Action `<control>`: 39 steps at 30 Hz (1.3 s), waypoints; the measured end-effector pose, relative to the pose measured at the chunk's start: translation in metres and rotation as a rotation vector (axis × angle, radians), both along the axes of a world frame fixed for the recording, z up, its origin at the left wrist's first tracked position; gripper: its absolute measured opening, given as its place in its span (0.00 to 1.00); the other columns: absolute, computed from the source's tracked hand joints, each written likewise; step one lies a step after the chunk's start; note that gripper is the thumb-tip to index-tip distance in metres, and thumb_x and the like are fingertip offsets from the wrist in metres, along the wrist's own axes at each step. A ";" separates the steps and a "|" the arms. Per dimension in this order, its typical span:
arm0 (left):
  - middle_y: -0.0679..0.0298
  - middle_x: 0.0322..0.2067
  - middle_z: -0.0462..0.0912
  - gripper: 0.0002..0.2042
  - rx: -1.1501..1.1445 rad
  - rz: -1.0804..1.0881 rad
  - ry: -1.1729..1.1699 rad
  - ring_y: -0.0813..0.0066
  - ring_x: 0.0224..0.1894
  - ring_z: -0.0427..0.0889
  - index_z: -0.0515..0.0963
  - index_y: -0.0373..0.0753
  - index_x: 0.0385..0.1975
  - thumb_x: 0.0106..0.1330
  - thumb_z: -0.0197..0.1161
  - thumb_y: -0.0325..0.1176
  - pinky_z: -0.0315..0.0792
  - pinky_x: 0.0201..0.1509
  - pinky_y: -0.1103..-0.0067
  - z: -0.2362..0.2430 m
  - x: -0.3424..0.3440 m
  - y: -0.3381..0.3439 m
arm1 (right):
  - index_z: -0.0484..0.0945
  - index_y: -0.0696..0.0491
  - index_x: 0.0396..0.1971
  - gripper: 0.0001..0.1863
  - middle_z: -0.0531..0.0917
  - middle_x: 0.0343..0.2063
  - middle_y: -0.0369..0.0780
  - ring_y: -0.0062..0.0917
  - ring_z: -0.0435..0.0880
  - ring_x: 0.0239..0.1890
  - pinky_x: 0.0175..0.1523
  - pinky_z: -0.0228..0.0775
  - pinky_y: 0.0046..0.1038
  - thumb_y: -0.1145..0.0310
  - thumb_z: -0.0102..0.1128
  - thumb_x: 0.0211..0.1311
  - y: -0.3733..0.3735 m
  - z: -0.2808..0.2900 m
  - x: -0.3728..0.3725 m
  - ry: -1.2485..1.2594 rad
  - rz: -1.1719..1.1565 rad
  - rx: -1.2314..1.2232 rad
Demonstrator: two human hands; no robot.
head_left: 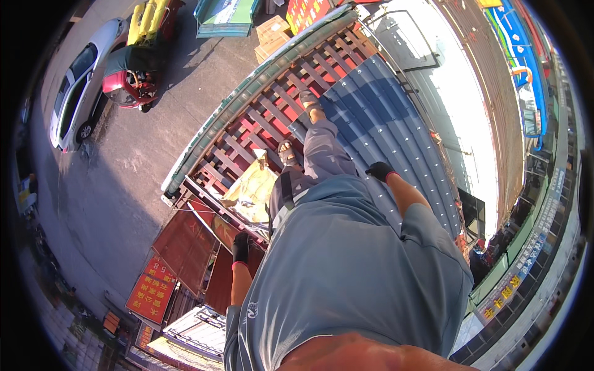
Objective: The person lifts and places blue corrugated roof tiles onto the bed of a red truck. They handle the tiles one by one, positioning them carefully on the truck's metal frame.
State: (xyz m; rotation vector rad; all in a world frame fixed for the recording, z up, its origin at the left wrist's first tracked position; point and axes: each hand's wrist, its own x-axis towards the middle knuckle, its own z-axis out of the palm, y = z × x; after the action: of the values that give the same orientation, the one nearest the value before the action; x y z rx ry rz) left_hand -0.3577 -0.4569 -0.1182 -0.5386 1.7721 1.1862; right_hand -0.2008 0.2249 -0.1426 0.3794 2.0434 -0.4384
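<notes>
My right hand (378, 170), in a black glove, is out in front over the dark blue ribbed roof sheets (377, 111). Its fingers look loosely apart, and nothing shows in them. Down at my left side hangs my left hand (240, 248), also black-gloved, near the metal rail at the roof's edge. Its fingers blend into one dark shape. One sandalled foot (313, 106) is at the edge of the blue sheets. The other foot (288, 153) is on the brown slatted frame (266, 127), beside a crumpled yellowish sack (252, 188).
A green gutter-like edge (247, 86) borders the slats, with the street far below. A white car (80, 77) and a red three-wheeler (131, 83) stand there. Red sign boards (151, 289) are below left. To the right lies a white roof (458, 117) with a metal frame (405, 40).
</notes>
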 end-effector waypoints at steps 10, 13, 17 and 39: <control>0.62 0.30 0.81 0.10 0.186 0.517 -0.188 0.74 0.31 0.81 0.76 0.37 0.44 0.69 0.55 0.34 0.75 0.31 0.79 0.014 0.057 0.024 | 0.80 0.50 0.36 0.13 0.82 0.35 0.47 0.41 0.82 0.41 0.46 0.72 0.38 0.59 0.49 0.64 0.015 0.029 -0.143 0.493 -0.028 -0.130; 0.63 0.31 0.79 0.12 0.105 0.476 -0.202 0.74 0.29 0.80 0.74 0.38 0.45 0.68 0.58 0.38 0.77 0.33 0.77 -0.006 0.050 0.028 | 0.79 0.51 0.36 0.13 0.82 0.34 0.47 0.40 0.82 0.40 0.45 0.73 0.37 0.59 0.49 0.64 0.003 0.044 -0.135 0.425 -0.137 -0.189; 0.61 0.35 0.83 0.16 -0.001 0.249 -0.158 0.76 0.32 0.81 0.75 0.37 0.50 0.69 0.56 0.40 0.74 0.34 0.80 -0.016 0.023 0.059 | 0.79 0.54 0.40 0.13 0.82 0.33 0.46 0.42 0.82 0.39 0.44 0.74 0.37 0.62 0.51 0.63 0.017 0.043 -0.086 0.448 0.077 -0.161; 0.62 0.34 0.83 0.16 0.128 0.706 -0.434 0.77 0.31 0.80 0.74 0.37 0.51 0.69 0.55 0.39 0.72 0.33 0.82 -0.025 0.132 0.134 | 0.77 0.57 0.47 0.19 0.84 0.36 0.45 0.28 0.83 0.38 0.46 0.71 0.26 0.62 0.61 0.61 -0.005 0.045 -0.212 0.140 -0.363 -0.211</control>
State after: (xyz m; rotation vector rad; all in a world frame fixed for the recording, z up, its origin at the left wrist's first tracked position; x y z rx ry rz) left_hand -0.2258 -0.3229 -0.1431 -1.3030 1.1450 1.4903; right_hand -0.4125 0.2197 -0.0974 0.6066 2.0391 -0.9163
